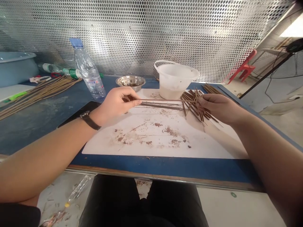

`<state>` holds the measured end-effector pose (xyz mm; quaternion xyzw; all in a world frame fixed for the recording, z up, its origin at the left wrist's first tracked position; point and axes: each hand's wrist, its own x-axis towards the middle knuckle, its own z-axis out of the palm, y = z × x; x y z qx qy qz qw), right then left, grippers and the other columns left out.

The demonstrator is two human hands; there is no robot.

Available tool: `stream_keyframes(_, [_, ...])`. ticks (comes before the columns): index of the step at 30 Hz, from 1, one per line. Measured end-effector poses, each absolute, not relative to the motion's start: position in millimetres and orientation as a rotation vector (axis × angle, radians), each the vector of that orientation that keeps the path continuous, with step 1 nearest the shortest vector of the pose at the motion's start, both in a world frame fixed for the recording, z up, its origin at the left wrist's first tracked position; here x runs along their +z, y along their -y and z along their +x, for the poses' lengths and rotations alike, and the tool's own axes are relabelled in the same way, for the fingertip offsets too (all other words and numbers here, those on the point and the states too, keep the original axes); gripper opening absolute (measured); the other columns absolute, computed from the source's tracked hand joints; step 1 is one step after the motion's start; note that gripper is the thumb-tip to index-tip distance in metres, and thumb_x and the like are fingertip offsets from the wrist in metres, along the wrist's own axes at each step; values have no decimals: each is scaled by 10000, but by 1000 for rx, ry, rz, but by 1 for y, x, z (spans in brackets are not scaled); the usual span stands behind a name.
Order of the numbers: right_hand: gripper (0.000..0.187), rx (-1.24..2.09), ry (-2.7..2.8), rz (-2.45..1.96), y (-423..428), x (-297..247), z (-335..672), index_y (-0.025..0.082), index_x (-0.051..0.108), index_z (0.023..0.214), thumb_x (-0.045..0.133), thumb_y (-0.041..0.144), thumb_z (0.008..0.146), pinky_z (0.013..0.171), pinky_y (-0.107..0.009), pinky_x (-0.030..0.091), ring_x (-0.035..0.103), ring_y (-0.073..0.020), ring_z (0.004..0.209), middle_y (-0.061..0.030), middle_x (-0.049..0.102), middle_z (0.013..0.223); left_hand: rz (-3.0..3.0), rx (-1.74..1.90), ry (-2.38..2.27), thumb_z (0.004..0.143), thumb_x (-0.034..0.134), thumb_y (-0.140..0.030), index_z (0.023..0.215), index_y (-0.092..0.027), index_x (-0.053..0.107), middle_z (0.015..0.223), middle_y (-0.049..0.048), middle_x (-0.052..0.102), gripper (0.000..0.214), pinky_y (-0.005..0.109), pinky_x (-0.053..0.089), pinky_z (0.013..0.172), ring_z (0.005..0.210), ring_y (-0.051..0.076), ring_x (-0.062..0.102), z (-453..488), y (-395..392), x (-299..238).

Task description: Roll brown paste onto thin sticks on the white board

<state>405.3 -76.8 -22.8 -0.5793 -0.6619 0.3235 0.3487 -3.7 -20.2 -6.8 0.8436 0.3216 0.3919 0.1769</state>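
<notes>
A thin brown stick (163, 100) stretches level between both hands, above a white board (99, 146). My left hand (119, 102), wearing a dark wristwatch, pinches its left end between thumb and fingers. At the other end my right hand (214, 105) is closed on it, with the fingertips partly hidden in shadow. Just behind and below the stick, several thin dark rods (163, 106) lie side by side on the board. Under my right hand spreads a loose pile of brown-coated sticks (193, 108). Brown crumbs (169, 130) are scattered over the board's middle.
Behind the board stand a white bucket (174, 85) and a metal bowl (131, 82). A large plastic bottle (91, 75) leans at left, near long tan sticks (47, 91) and a blue basin (16, 69). A perforated metal panel (132, 37) closes off the back.
</notes>
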Motion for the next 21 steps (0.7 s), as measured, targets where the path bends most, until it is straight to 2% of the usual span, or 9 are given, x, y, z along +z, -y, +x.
stream_keyframes(5, [717, 828, 1734, -1483, 78, -18, 400, 249, 621, 742, 709, 956, 832, 666, -370, 343, 459, -180, 690, -22, 550, 746, 2409, 1133, -948, 918, 857, -431, 915, -214, 798, 950, 76, 802, 225, 329, 656, 731, 808, 187, 737, -5, 15, -11])
stream_keyframes(10, [690, 872, 1704, -1414, 80, -16, 396, 245, 596, 693, 777, 896, 833, 640, -360, 337, 421, -163, 642, -7, 505, 686, 2404, 1204, -979, 927, 849, -361, 1000, -210, 820, 1042, 88, 825, 170, 335, 674, 790, 904, 203, 771, -4, 15, -16])
stream_keyframes(14, [725, 913, 1705, -1441, 80, -16, 397, 240, 584, 659, 785, 924, 794, 609, -352, 311, 385, -148, 611, 7, 466, 648, 2368, 1241, -1000, 928, 839, -329, 1079, -212, 840, 1052, 81, 846, 192, 326, 679, 770, 908, 206, 782, -2, 20, -16])
stream_keyframes(21, [751, 982, 1709, -1490, 77, -21, 404, 240, 588, 658, 764, 963, 760, 576, -356, 252, 359, -138, 575, 13, 489, 644, 2428, 1241, -984, 964, 816, -390, 999, -225, 844, 964, 58, 850, 172, 323, 668, 741, 828, 194, 775, -1, 24, -13])
